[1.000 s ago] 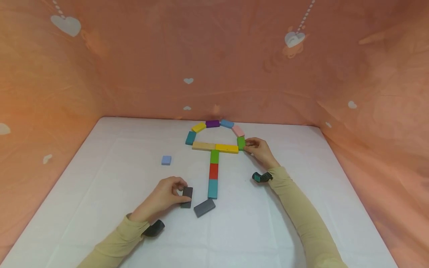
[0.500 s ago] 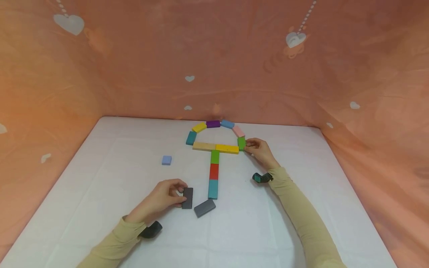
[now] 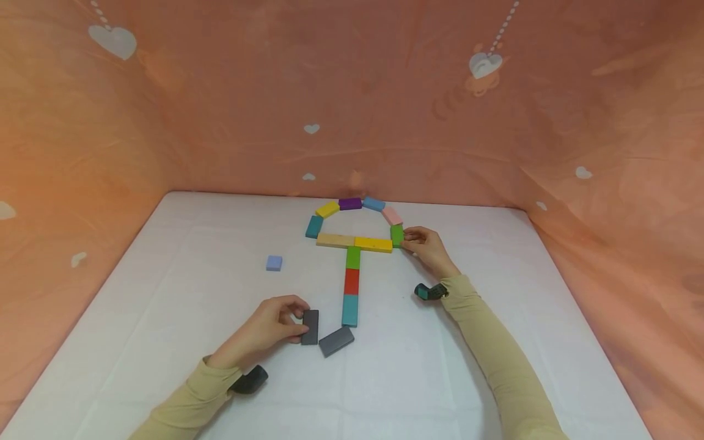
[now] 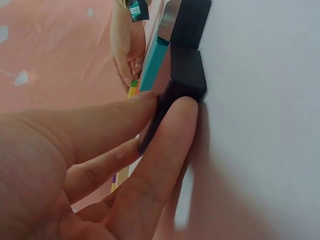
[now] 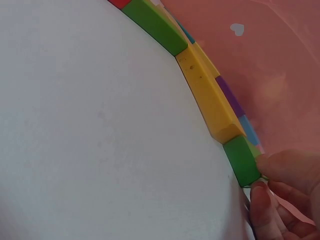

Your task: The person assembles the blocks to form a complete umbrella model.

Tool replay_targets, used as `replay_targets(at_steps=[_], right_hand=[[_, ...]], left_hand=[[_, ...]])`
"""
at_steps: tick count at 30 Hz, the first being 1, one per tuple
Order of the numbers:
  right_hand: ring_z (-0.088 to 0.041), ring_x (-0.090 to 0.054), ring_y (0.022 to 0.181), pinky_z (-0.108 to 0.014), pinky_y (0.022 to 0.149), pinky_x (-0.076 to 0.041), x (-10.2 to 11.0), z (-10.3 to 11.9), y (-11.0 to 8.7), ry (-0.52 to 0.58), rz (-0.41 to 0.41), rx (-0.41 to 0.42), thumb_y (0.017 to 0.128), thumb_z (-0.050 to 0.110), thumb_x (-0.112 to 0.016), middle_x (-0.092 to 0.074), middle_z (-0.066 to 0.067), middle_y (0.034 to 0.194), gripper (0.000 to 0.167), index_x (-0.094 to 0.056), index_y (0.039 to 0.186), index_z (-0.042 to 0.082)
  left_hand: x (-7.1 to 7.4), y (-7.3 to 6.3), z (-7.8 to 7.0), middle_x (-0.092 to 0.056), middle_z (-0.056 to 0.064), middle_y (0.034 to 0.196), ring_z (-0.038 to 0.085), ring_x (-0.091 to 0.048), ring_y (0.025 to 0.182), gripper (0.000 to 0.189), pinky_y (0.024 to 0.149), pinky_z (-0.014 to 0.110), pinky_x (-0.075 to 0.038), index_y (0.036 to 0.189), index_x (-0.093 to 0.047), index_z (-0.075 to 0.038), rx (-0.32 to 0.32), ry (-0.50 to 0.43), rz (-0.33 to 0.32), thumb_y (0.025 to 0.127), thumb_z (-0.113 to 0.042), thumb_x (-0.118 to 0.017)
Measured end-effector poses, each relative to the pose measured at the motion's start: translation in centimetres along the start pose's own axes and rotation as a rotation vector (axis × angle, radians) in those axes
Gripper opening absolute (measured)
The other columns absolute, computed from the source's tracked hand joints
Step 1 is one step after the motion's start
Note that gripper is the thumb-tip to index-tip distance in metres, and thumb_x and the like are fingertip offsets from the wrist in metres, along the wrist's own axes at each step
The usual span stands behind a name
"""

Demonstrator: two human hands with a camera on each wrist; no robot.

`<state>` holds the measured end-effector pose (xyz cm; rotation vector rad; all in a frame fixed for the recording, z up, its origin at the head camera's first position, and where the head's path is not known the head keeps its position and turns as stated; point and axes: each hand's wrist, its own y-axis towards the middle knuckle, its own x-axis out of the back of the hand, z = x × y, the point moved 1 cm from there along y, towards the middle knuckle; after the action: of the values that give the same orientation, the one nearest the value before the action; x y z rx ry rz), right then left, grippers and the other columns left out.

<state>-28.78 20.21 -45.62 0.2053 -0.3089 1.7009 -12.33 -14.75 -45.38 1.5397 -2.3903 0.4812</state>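
My left hand [image 3: 275, 322] holds a dark grey block [image 3: 310, 327] by its left side; in the left wrist view the thumb lies along the block [image 4: 187, 72] and a finger presses its end. Just right of it a second dark grey block [image 3: 337, 341] lies slanted, near the foot of a column of teal [image 3: 349, 310], red [image 3: 352, 282] and green blocks. My right hand [image 3: 432, 249] has thumb and fingertips at the outer edge of a green block [image 3: 397, 236], the arch's right end; the right wrist view shows this green block [image 5: 242, 161] against the yellow block [image 5: 210, 95].
Teal, yellow, purple [image 3: 350, 203], blue and pink [image 3: 392, 216] blocks form the arch over a wood-coloured block [image 3: 335, 240] and a yellow one. A small light blue block [image 3: 274, 263] lies alone at left on the white table [image 3: 467, 379]. Orange cloth [image 3: 352, 91] stands around.
My left hand shifts slightly right with its dark grey block, closer to the slanted one. The right hand stays at the green block.
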Motion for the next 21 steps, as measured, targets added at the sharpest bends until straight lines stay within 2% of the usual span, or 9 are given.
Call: replay_targets(at_steps=[6,16,19,21], right_hand=[[-0.017,-0.056,0.085,-0.019,0.071,-0.051,-0.02,-0.06,0.03,0.013,0.001,0.033,0.088,0.007,-0.067,-0.060,-0.013,0.107,0.038,-0.055,0.123,-0.004],[-0.019,-0.055,0.090,-0.018,0.073,-0.050,0.07,0.06,0.27,-0.007,-0.008,-0.023,0.090,0.007,-0.066,-0.057,-0.017,0.114,0.040,-0.054,0.127,-0.002],[-0.019,-0.055,0.090,-0.018,0.073,-0.050,0.07,0.08,0.22,-0.012,-0.006,-0.026,0.090,0.007,-0.066,-0.057,-0.018,0.114,0.039,-0.054,0.126,-0.002],[-0.019,-0.055,0.090,-0.018,0.073,-0.050,0.06,0.05,0.18,-0.009,-0.004,-0.024,0.090,0.007,-0.066,-0.057,-0.017,0.114,0.039,-0.054,0.126,-0.002]], left_hand=[[-0.06,0.00,0.00,-0.055,0.010,0.092,0.019,-0.061,0.065,0.034,0.060,0.028,-0.057,0.111,-0.060,0.001,0.003,-0.019,-0.005,0.080,0.000,-0.074],[0.03,-0.11,-0.41,-0.056,0.011,0.091,0.018,-0.060,0.065,0.034,0.060,0.029,-0.057,0.111,-0.059,0.003,0.004,-0.050,-0.003,0.081,0.000,-0.074],[0.22,-0.15,-0.57,-0.057,0.010,0.092,0.019,-0.061,0.068,0.035,0.062,0.029,-0.057,0.112,-0.059,0.001,0.021,-0.042,-0.004,0.081,-0.003,-0.075],[0.57,-0.14,-0.70,-0.058,0.008,0.092,0.018,-0.060,0.072,0.036,0.064,0.029,-0.056,0.112,-0.061,-0.002,0.024,-0.003,-0.014,0.081,-0.008,-0.076]])
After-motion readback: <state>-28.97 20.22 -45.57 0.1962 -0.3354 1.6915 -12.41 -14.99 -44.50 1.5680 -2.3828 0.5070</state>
